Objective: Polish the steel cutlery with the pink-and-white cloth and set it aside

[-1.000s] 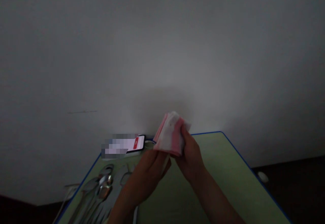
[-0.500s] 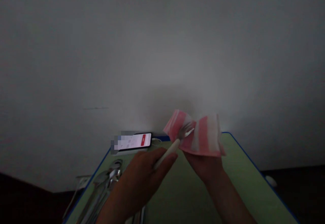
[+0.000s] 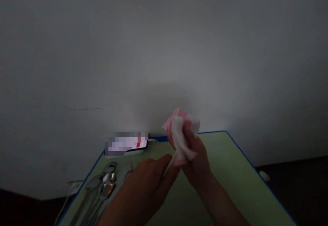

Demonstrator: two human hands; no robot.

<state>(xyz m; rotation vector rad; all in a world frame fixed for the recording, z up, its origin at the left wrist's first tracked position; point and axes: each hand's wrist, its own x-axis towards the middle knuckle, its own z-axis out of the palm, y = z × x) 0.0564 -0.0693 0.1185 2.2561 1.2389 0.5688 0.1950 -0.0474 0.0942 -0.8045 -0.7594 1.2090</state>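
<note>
Pink/white striped cloth is bunched up in the air above the far edge of the green table, close to the wall. R hand, at approx 4–5 o'clock of it, has fingers closed round the cloth, thumb pressed on top of the folds. L hand, approx 7–8 o'clock, is curled tight, w/ a pale-handled utensil pinched btwn thumb & fingers; its far end goes up into the cloth toward 1 o'clock, so can't tell what kind of head it has. Metal spoons & other cutlery lie in a cluster on the tabletop at 8 o'clock of the cloth, handles running toward 7, part hidden by L forearm. Phone sits at 9 o'clock near the table's far L corner, screen lit, partly pixelated, w/ a white cable at its 3 o'clock end. Blue trim runs round the tabletop. Small white rounded obj, btwn 3 & 4 o'clock, is just past the R edge; too dim to ID.
</note>
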